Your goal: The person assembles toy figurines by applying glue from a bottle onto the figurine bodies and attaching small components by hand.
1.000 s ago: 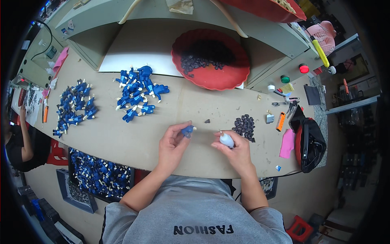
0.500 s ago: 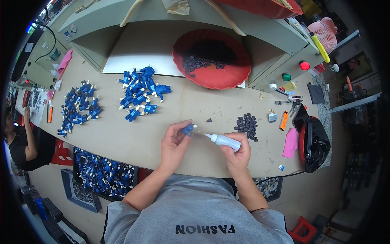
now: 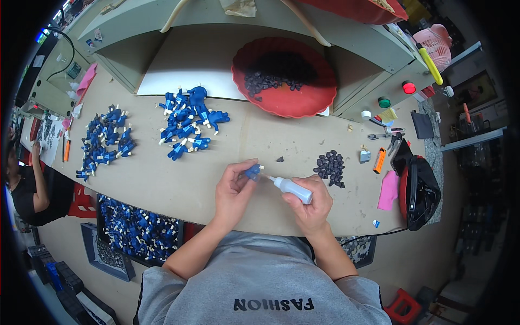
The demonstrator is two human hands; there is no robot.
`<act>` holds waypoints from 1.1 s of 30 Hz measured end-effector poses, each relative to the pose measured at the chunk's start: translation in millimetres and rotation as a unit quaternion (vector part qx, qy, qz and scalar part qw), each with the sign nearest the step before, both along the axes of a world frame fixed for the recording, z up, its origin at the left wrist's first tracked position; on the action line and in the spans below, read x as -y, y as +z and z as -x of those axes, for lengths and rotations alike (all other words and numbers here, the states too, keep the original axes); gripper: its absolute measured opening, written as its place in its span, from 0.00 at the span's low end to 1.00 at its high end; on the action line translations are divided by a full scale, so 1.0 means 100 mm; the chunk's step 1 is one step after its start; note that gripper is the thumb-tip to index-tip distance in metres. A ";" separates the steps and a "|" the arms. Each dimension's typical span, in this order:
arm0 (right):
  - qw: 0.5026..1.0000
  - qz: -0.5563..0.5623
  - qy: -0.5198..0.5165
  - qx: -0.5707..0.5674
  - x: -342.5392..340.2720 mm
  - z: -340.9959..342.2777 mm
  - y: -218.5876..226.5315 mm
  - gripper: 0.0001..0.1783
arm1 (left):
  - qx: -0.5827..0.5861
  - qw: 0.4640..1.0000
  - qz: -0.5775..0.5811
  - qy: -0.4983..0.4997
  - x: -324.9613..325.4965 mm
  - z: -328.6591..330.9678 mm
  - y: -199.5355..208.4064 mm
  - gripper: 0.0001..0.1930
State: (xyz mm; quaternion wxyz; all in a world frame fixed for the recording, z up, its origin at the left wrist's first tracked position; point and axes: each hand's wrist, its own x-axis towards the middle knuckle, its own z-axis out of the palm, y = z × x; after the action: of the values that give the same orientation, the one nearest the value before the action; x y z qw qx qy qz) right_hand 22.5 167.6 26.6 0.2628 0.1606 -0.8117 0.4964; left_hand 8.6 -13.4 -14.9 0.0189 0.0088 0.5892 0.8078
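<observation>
A small blue part (image 3: 252,171), pinched in the fingers of the left hand (image 3: 233,189) just above the bench (image 3: 162,189), meets the nozzle of a white squeeze bottle (image 3: 291,188) gripped in the closed right hand (image 3: 309,208), near a pile of dark pieces (image 3: 330,168).

Not much packaging here – the main one is a small white squeeze bottle (image 3: 292,189) with a thin nozzle, lying tilted in the right hand (image 3: 310,206) near the tabletop's (image 3: 179,187) front edge. Far left there's a pink paper slip (image 3: 85,79), and another pink sheet (image 3: 388,190) sits by the black bag on the right – no screens I can make out
</observation>
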 end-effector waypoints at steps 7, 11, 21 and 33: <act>1.000 -0.015 -0.003 -0.002 0.01 0.03 0.00 0.24 | -0.004 1.000 0.007 0.002 0.00 0.01 -0.02 0.17; 1.000 -0.019 -0.004 -0.003 0.01 0.02 0.00 0.24 | -0.003 1.000 0.011 0.002 0.00 0.01 -0.01 0.16; 0.999 -0.041 -0.014 -0.015 0.00 0.03 0.03 0.24 | 0.001 1.000 0.009 0.007 -0.01 0.01 -0.01 0.16; 1.000 -0.014 -0.001 -0.004 -0.03 0.01 0.01 0.23 | -0.003 1.000 0.003 0.007 0.00 0.01 -0.02 0.16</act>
State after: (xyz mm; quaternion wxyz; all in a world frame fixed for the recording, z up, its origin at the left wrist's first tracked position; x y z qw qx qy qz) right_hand 21.5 170.5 27.5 0.2641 0.1647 -0.8178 0.4841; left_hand 7.4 -13.1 -16.7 0.0117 0.0072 0.5919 0.8059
